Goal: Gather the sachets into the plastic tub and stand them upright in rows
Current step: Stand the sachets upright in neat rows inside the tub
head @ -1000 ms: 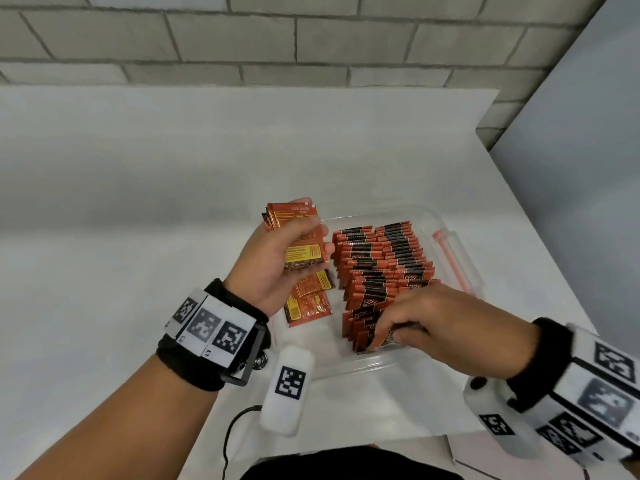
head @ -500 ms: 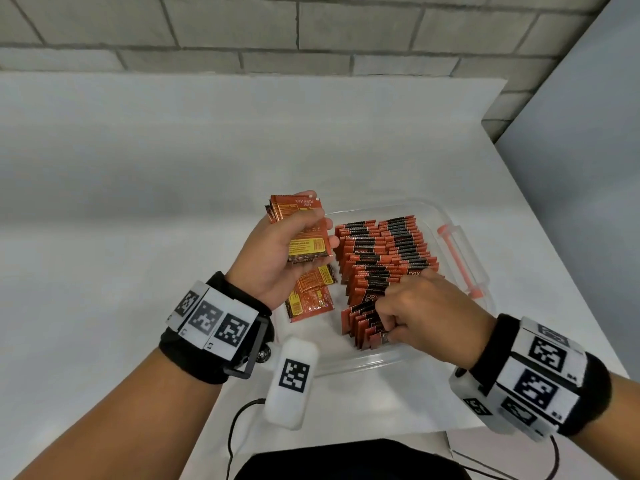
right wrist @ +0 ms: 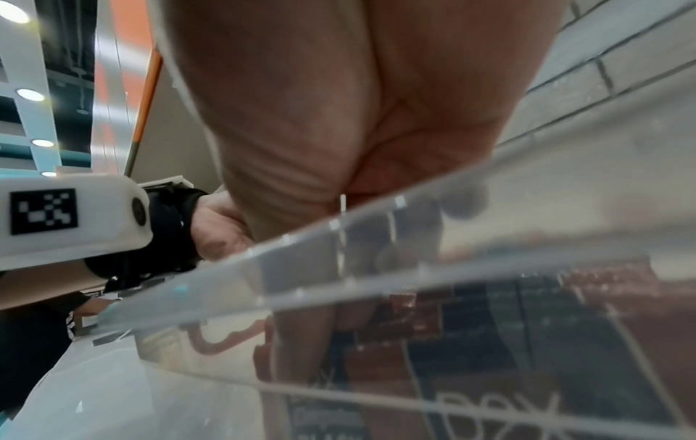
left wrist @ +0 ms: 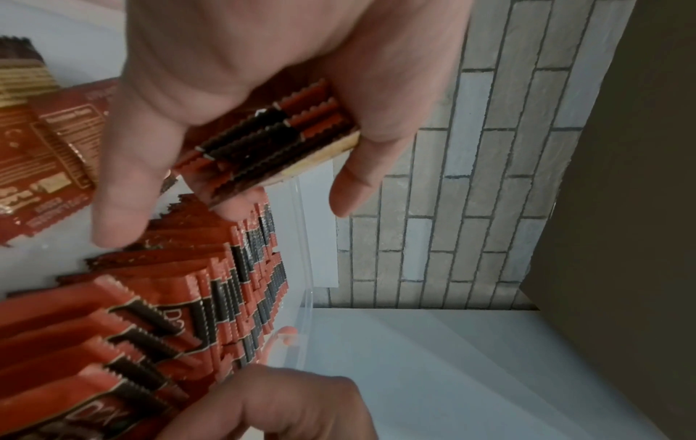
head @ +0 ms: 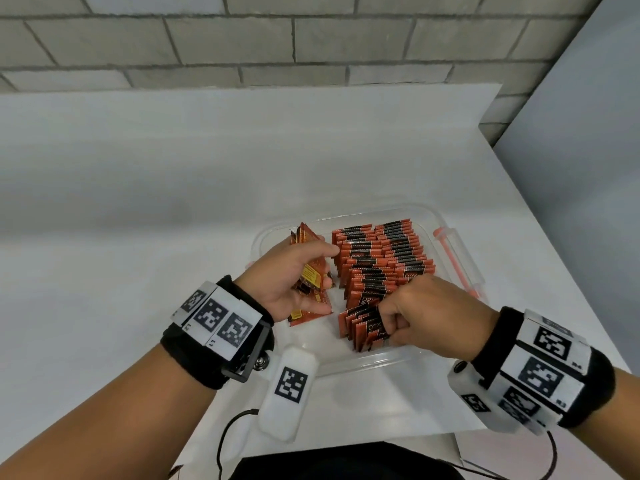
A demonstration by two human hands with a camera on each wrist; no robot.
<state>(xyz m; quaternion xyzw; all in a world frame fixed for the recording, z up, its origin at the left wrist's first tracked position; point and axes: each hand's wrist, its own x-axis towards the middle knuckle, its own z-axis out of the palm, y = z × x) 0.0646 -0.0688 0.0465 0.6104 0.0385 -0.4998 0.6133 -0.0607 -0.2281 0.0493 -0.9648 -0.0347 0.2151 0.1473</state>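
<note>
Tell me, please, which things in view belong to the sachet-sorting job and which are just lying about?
Job:
- plastic tub
- standing sachet rows
- sachet bundle in left hand
- right hand at the front row
- flat sachets on tub floor

Bystanders:
- white table
- brick wall

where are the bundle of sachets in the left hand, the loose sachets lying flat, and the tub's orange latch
bundle of sachets (left wrist: 278, 134): left wrist view, on the serrated top edges.
loose sachets lying flat (head: 313, 315): head view, on the lowest one's exposed face.
orange latch (head: 453, 261): head view, midway along its bar.
</note>
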